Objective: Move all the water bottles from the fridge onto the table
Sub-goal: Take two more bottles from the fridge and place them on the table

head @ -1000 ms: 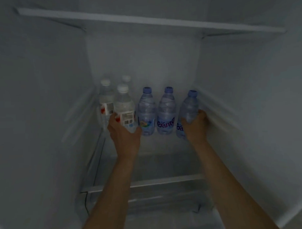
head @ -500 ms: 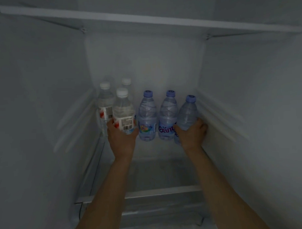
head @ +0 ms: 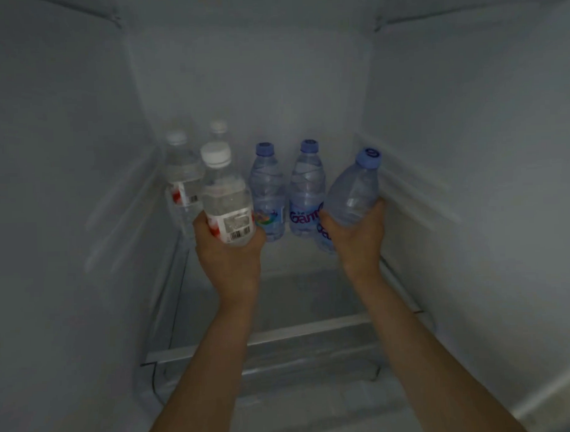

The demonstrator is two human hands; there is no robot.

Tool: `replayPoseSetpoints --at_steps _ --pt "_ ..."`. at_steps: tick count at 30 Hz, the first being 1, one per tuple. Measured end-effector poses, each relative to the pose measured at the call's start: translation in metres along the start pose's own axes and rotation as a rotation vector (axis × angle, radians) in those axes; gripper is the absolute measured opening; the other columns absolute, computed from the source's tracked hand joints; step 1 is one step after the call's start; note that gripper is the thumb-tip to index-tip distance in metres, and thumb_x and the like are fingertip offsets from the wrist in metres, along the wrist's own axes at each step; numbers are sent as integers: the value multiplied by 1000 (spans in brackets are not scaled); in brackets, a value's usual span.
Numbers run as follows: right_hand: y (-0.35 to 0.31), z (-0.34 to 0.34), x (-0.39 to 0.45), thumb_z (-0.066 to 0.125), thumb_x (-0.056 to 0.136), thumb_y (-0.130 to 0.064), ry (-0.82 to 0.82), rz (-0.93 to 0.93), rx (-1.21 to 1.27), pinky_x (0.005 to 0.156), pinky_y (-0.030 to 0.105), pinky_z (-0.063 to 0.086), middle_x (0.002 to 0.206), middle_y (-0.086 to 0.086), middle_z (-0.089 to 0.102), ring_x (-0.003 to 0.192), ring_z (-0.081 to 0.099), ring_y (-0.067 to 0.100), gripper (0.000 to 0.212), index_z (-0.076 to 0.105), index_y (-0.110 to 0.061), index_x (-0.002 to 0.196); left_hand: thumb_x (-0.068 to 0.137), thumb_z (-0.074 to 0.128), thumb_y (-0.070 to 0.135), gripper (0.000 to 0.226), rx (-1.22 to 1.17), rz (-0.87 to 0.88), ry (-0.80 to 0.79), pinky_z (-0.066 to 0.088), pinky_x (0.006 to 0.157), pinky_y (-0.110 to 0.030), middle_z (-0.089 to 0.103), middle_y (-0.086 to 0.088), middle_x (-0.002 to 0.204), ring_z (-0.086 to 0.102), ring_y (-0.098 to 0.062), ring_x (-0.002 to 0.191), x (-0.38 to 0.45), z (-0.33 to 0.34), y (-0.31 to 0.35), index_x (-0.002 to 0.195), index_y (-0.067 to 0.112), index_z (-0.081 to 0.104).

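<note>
Two bottles in hand, both inside the fridge (head: 468, 144) compartment and clear of the glass shelf (head: 299, 289). Left hand (head: 228, 250) wrapped low around a white-capped bottle (head: 226, 198), fingers curled behind its red-and-white label, barcode facing the camera; held roughly upright, likely so the cap clears the neighbours on the way out. Right hand (head: 355, 236) clamped round the lower body of a blue-capped bottle (head: 354, 190), tipped so the cap leans toward the right wall; probably tilted that way simply from the wrist's angle while drawing it back, though that is a guess. Grip low on each, which leaves the top heavy but frees the fingers from the tight row behind. Four more left standing at the back of the shelf: two white-capped bottles (head: 182, 177) in the left corner, one behind the other, the rear one (head: 218, 129) showing little more than its cap, and two upright blue-capped bottles (head: 267, 190) side by side, the right one (head: 306, 189) bearing purple lettering. Grouped by brand, packed close, hence one from each end taken first. No table in view. Task judged early: nothing delivered yet as far as can be seen, four bottles yet to be lifted. Next: both arms back past the shelf's front rail (head: 300, 331), minding the tilted bottle against the wall ribs.
</note>
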State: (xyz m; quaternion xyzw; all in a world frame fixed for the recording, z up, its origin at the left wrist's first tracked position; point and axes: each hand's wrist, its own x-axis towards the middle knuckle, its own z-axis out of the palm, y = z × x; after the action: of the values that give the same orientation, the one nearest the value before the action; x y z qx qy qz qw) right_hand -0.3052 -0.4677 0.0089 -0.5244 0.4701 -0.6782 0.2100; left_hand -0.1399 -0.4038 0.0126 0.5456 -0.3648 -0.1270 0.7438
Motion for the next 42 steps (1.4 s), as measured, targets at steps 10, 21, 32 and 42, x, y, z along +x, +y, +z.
replayPoseSetpoints --at_steps 10,21,32,42 --pt "-108 -65 -79 84 60 -36 109 -36 63 75 10 49 102 -3 63 91 64 6 69 48 -10 113 60 86 14 61 -100 -98 -204 57 69 -27 70 5 93 69 -6 78 -69 -37 61 114 13 57" --pt "-144 -178 -261 86 62 -15 216 134 -146 75 25 55 92 -7 68 84 69 8 57 51 -17 108 66 81 -1 48 -163 -239 -673 56 60 -23 71 -4 85 69 -11 69 -215 -130 81 108 9 59" --pt "-168 -322 -422 86 55 -26 539 451 -409 72 29 56 84 -16 67 77 67 3 54 50 -33 95 63 86 6 48 -44 -285 -1190 53 61 -22 71 2 82 69 -11 69 -377 -194 96 101 18 59" --pt "-209 -475 -577 88 56 -27 696 665 -576 67 10 48 84 -21 58 75 61 -8 66 48 -25 108 60 88 8 57 63 -382 -1568 50 56 -11 69 2 87 68 -5 70 -568 -263 142 107 17 56"
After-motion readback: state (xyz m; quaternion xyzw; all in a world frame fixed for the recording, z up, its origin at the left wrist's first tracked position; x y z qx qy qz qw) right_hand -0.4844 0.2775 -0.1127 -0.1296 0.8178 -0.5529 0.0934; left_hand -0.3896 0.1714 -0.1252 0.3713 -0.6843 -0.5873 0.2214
